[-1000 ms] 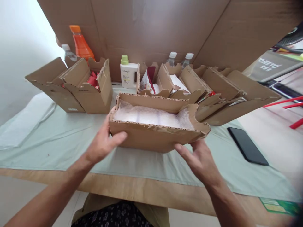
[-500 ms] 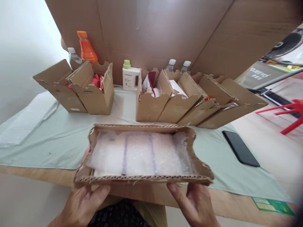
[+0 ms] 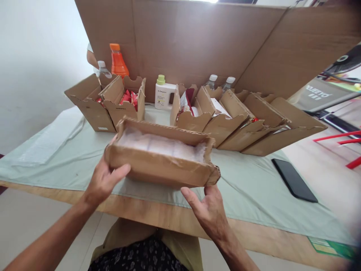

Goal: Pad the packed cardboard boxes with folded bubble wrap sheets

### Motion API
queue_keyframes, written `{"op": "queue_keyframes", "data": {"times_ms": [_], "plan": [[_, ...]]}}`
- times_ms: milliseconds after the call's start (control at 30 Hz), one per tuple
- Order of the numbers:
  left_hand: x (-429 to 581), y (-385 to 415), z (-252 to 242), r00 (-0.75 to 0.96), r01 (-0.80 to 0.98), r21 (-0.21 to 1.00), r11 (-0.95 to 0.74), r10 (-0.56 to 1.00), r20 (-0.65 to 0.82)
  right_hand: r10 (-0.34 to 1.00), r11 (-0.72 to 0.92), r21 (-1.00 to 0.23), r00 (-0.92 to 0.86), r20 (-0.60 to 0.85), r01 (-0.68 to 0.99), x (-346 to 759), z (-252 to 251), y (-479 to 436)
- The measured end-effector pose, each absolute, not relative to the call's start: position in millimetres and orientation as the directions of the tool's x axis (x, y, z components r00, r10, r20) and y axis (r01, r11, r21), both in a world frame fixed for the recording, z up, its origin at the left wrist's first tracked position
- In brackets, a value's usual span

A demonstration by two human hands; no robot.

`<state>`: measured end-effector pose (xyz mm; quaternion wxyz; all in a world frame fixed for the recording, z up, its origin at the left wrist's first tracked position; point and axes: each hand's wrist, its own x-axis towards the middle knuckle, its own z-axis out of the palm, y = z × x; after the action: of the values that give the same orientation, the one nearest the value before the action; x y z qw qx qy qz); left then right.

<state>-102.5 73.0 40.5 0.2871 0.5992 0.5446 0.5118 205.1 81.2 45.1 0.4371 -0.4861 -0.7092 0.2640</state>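
A shallow open cardboard box [image 3: 158,167] with white bubble wrap [image 3: 160,145] inside is held above the near part of the table. My left hand [image 3: 103,180] grips its left end, thumb on the front wall. My right hand [image 3: 207,209] supports its lower right corner from beneath, fingers spread. The box tilts slightly down to the right.
The table carries a pale green cloth [image 3: 248,195]. Behind stand two open cartons [image 3: 107,107] with red packets, a row of leaning cartons [image 3: 242,124], a white bottle [image 3: 163,94], an orange bottle [image 3: 117,64] and a cardboard backdrop [image 3: 191,41]. A black phone [image 3: 295,180] lies at right.
The box, pulled low over the table edge half a second ago, is now raised and moved forward again. Both hands stayed on it, and the view shifted right.
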Motion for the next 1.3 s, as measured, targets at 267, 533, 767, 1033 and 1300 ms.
{"op": "queue_keyframes", "data": {"times_ms": [267,533,767,1033,1300], "plan": [[-84.7,204.6,50.0,-0.187,0.156,0.899,-0.409,0.882,0.433,0.867,0.491,-0.725,-0.191,0.46,0.483,211.1,10.2,49.2],[-17.5,77.8,-9.1,-0.249,0.046,0.997,-0.068,0.965,0.077,0.914,0.386,-0.808,-0.3,0.272,0.445,235.0,0.4,125.1],[-1.9,89.2,-8.7,-0.189,-0.015,0.979,-0.205,0.962,0.199,0.897,0.4,-0.846,-0.342,0.281,0.353,205.4,-10.0,129.7],[-39.1,131.9,-23.6,-0.163,-0.024,0.949,-0.313,0.938,0.306,0.873,0.465,-0.829,-0.315,0.372,0.311,171.9,-18.1,129.4],[-63.0,198.8,6.0,-0.177,-0.1,0.961,-0.26,0.955,0.24,0.91,0.364,-0.897,-0.302,0.285,0.251,152.1,-24.6,188.3]]}}
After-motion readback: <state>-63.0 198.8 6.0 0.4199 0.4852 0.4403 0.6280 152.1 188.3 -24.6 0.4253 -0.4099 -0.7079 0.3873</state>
